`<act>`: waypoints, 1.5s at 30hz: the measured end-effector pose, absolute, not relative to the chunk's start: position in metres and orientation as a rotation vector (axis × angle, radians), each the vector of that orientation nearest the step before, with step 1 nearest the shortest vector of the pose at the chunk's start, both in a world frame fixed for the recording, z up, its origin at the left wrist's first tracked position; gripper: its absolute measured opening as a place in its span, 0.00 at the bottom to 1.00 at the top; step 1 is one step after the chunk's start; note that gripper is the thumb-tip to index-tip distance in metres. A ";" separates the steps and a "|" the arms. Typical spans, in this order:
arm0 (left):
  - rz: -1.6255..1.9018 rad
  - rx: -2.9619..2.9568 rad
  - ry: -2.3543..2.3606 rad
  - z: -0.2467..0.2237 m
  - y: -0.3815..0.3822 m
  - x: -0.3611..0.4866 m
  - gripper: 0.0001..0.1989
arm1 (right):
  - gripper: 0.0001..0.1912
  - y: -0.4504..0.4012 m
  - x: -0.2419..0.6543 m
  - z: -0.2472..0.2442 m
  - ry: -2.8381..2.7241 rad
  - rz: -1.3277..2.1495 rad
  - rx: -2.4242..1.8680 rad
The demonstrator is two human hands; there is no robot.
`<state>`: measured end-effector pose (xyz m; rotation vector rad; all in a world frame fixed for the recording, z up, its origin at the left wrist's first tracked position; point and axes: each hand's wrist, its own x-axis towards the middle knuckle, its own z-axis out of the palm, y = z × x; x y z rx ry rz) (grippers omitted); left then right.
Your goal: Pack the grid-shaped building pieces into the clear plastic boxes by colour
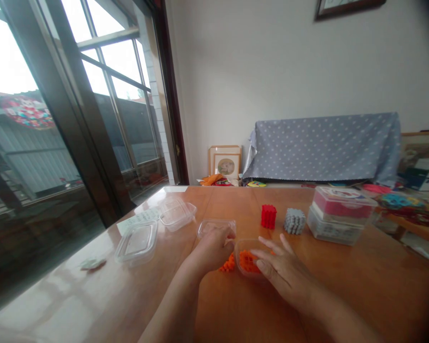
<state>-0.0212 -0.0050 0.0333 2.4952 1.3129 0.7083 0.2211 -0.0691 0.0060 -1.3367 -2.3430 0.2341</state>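
Note:
My right hand [286,270] is spread, its fingers over the right side of a clear plastic container [237,257]. Inside that container lie orange plastic pieces [248,262], partly covered by the fingers. Just left of it, my left hand [214,245] is closed with the fingers curled; whatever they may hold is hidden. Below its fingertips a small heap of orange pieces [228,264] rests on the table. A clear lid or shallow container [216,224] lies behind my left hand. Farther back stand a red block of joined pieces [268,217] and a grey one [294,221].
Two stacked boxes [339,214] stand at the right of the wooden table [214,314]. Several clear containers [137,240] and a paper sheet [139,219] lie at the left, near a small pale item [92,263]. Glass doors [75,105] border the left side.

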 end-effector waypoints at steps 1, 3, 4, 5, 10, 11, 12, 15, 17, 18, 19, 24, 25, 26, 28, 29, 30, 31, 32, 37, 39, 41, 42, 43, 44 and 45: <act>0.711 2.494 1.312 0.033 -0.004 -0.022 0.09 | 0.23 -0.069 0.221 0.006 -2.360 0.229 -1.336; 0.711 2.493 1.309 0.031 -0.003 -0.022 0.09 | 0.24 -0.069 0.221 0.006 -2.374 0.214 -1.340; 0.705 2.491 1.305 0.031 -0.003 -0.023 0.09 | 0.24 -0.069 0.221 0.005 -2.373 0.202 -1.345; 0.693 2.485 1.307 0.030 -0.002 -0.024 0.10 | 0.24 -0.069 0.221 0.005 -2.369 0.189 -1.350; 0.566 2.445 1.360 0.030 0.002 -0.031 0.12 | 0.25 -0.065 0.223 -0.001 -2.357 0.159 -1.371; 0.533 2.441 1.370 0.030 0.002 -0.033 0.12 | 0.26 -0.064 0.224 -0.002 -2.360 0.161 -1.371; 0.494 2.437 1.380 0.030 0.001 -0.035 0.13 | 0.26 -0.063 0.224 -0.003 -2.363 0.164 -1.370; 0.342 2.414 1.424 0.029 -0.001 -0.038 0.19 | 0.26 -0.062 0.225 -0.005 -2.344 0.157 -1.380; 0.244 2.408 1.446 0.028 -0.003 -0.039 0.25 | 0.26 -0.063 0.224 -0.004 -2.339 0.153 -1.382; 0.211 2.412 1.448 0.027 -0.003 -0.038 0.27 | 0.26 -0.064 0.224 -0.003 -2.340 0.151 -1.377; 0.190 2.419 1.446 0.027 -0.004 -0.038 0.29 | 0.26 -0.066 0.223 -0.001 -2.340 0.150 -1.370; 0.153 2.481 1.441 0.022 -0.001 -0.037 0.30 | 0.27 -0.067 0.225 0.002 -2.272 0.143 -1.359; 0.147 2.489 1.446 0.021 0.000 -0.036 0.29 | 0.27 -0.066 0.226 0.001 -2.257 0.142 -1.362; 0.140 2.494 1.451 0.021 0.000 -0.036 0.29 | 0.27 -0.064 0.228 0.000 -2.244 0.140 -1.362; 0.125 2.492 1.468 0.020 0.001 -0.037 0.27 | 0.26 -0.061 0.230 -0.004 -2.229 0.138 -1.357; 0.118 2.489 1.477 0.020 0.002 -0.037 0.26 | 0.26 -0.061 0.231 -0.005 -2.223 0.140 -1.353; 0.112 2.486 1.484 0.020 0.002 -0.037 0.25 | 0.26 -0.060 0.231 -0.006 -2.217 0.142 -1.351; 0.107 2.484 1.492 0.020 0.003 -0.037 0.24 | 0.25 -0.060 0.231 -0.006 -2.214 0.146 -1.351; 0.106 2.481 1.504 0.020 0.003 -0.037 0.23 | 0.25 -0.060 0.231 -0.006 -2.211 0.149 -1.354; 0.141 2.431 1.569 0.020 0.002 -0.039 0.25 | 0.25 -0.060 0.230 -0.004 -2.192 0.160 -1.371; 0.134 2.425 1.548 0.021 0.001 -0.039 0.28 | 0.24 -0.060 0.231 -0.003 -2.184 0.153 -1.365; 0.115 2.442 1.511 0.022 0.000 -0.038 0.31 | 0.24 -0.060 0.231 -0.004 -2.178 0.147 -1.360; 0.106 2.457 1.495 0.022 0.000 -0.037 0.31 | 0.24 -0.059 0.231 -0.004 -2.174 0.147 -1.361; 0.097 2.473 1.485 0.022 0.000 -0.037 0.30 | 0.24 -0.059 0.232 -0.004 -2.171 0.149 -1.364; 0.092 2.486 1.480 0.022 0.001 -0.036 0.29 | 0.24 -0.060 0.232 -0.005 -2.170 0.151 -1.367; 0.091 2.496 1.481 0.021 0.001 -0.036 0.28 | 0.24 -0.060 0.232 -0.004 -2.170 0.155 -1.369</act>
